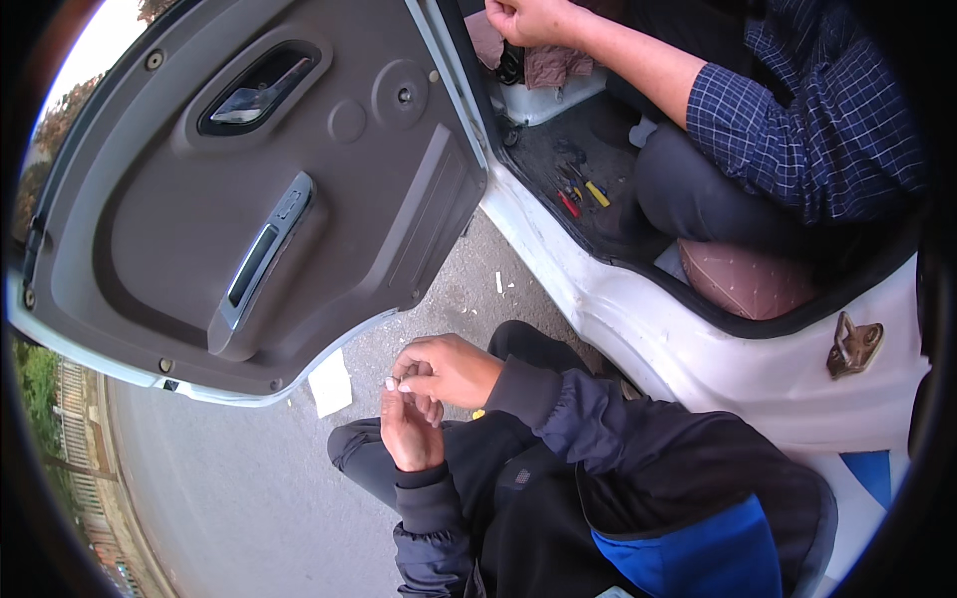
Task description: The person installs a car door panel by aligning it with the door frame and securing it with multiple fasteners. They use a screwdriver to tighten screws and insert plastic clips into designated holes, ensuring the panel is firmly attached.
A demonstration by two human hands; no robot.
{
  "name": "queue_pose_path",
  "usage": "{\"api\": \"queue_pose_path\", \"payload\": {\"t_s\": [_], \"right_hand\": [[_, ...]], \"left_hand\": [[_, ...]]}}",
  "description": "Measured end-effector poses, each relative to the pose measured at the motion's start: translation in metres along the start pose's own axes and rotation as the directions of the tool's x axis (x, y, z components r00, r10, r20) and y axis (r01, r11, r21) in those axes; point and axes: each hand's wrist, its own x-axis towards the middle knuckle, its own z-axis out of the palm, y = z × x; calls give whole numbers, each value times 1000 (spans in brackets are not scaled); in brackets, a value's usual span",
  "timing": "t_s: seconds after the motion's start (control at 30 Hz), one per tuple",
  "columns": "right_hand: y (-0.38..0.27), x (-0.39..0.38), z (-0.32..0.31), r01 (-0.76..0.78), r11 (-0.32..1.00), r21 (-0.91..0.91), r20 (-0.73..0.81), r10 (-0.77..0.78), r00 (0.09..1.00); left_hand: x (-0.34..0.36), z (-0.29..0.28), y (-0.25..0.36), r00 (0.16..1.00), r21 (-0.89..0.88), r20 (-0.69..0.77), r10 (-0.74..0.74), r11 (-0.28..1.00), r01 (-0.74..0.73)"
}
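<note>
My left hand (pixel 411 437) and my right hand (pixel 451 371) meet in front of my bent knees, fingertips together. Both are closed in a pinch, and whatever lies between the fingertips is too small to make out. Just beyond them is the opened car door (pixel 349 209), with its brown inner panel, chrome door handle (pixel 249 102) and grey armrest switch panel (pixel 261 261). On the ground to the left of my hands lies a white sheet of paper (pixel 331 384).
Another person's arm (pixel 638 62) reaches across the car's interior; that person sits inside in a checked shirt. Yellow (pixel 597 193) and red (pixel 568 204) handled screwdrivers lie on the dark car floor. A metal door latch striker (pixel 855 345) juts from the white door frame at right.
</note>
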Motion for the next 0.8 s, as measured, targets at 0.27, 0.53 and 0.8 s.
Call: {"api": "queue_pose_path", "payload": {"t_s": [0.27,0.53,0.8], "right_hand": [[27,-26,14,-185,906,381,173,127,977],[24,-30,35,-225,929,293,212,166,963],[23,-32,38,-213,895,391,249,120,961]], "left_hand": [[-26,-29,-12,972,234,-10,234,946,-225],[-40,-42,-11,970,266,-94,223,945,-191],[-45,-45,-4,926,303,-5,379,883,-359]]}}
